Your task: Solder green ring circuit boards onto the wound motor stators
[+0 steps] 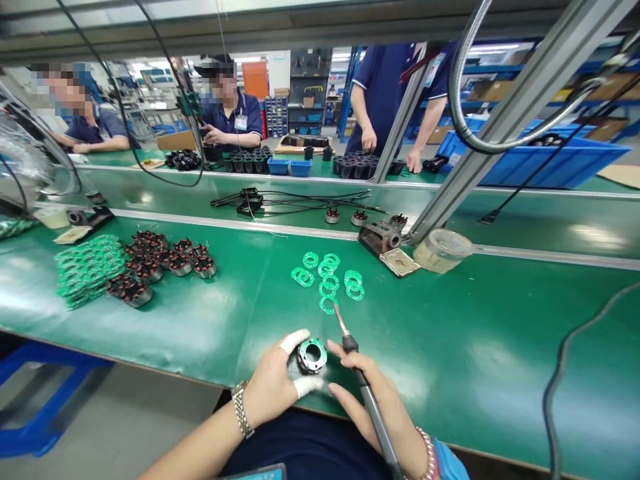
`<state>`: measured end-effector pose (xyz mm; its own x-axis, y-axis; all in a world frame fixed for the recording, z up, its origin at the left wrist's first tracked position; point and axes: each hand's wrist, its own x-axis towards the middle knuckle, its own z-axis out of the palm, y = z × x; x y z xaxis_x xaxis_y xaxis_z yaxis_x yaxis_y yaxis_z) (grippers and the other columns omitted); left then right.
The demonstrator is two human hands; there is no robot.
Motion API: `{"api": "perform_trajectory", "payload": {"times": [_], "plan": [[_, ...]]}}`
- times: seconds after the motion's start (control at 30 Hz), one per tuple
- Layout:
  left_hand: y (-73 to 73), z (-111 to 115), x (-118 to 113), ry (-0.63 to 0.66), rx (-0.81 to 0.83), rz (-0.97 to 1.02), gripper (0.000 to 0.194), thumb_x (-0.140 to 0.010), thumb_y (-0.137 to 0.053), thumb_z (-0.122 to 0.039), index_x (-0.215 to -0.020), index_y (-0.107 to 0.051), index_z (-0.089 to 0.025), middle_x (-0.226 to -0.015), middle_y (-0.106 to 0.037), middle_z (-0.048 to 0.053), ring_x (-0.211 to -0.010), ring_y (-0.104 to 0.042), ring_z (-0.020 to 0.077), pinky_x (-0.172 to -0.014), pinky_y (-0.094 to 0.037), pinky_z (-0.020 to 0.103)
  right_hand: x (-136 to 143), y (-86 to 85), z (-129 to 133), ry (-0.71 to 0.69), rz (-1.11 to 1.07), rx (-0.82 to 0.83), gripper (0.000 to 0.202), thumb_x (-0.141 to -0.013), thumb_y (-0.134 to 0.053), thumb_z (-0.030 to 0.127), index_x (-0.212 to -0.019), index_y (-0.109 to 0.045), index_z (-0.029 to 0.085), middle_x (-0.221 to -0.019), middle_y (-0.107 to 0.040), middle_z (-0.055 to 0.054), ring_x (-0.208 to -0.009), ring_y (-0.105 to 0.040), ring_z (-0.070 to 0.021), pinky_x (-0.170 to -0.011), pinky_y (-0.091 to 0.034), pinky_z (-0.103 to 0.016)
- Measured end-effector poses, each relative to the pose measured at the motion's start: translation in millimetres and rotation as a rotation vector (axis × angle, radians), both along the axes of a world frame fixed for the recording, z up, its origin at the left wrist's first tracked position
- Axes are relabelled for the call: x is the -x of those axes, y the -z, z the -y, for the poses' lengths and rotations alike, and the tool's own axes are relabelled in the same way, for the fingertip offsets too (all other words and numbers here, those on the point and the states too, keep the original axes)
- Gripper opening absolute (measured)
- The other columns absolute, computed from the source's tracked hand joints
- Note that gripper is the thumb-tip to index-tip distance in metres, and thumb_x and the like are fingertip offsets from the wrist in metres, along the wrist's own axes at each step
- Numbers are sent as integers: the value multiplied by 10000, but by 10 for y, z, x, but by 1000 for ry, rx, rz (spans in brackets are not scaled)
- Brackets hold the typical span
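Near the front edge of the green bench, a round motor stator with a green ring board on top [313, 355] sits between my hands. My left hand [280, 373], with white covers on thumb and forefinger, grips its left side. In my right hand [373, 393] is a soldering iron [367, 393], its tip pointing up and away over the bench. The thumb and forefinger of that hand reach toward the stator's right side. Beyond the iron's tip lie several loose green ring boards [329, 285], some overlapping.
At the left are a stack of green boards [90, 270] and a cluster of stators [150, 257]. A metal stand [380, 237] and a solder or tape roll [443, 251] stand at the back right. A grey cable [560, 373] hangs at right. Co-workers sit and stand across the bench.
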<state>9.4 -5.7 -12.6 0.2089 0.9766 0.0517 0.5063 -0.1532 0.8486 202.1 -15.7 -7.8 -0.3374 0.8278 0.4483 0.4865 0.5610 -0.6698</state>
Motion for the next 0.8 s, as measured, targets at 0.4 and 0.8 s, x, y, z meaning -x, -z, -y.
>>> {"api": "perform_trajectory", "payload": {"times": [0.4,0.8], "plan": [[-67,-153,282,64,69,160,74,-735,-600,-207,-712,-666,-181,-795,-703,48,-768,-639,183,-765,-491,287,293,-62,-276,-179,-9,96,402,-694,-579,42,-1020,-428,222,-1184,-566,-146,-1109,-544,-234,-878,-478,-381],[-113,-224,41,52,624,684,272,-571,-753,-341,-613,-608,-115,-513,-557,-14,-448,-507,80,-426,-428,172,92,-161,-356,-165,-62,37,218,-819,-521,156,-1011,-467,243,-933,-659,-60,-851,-650,-180,-749,-518,-284]]}}
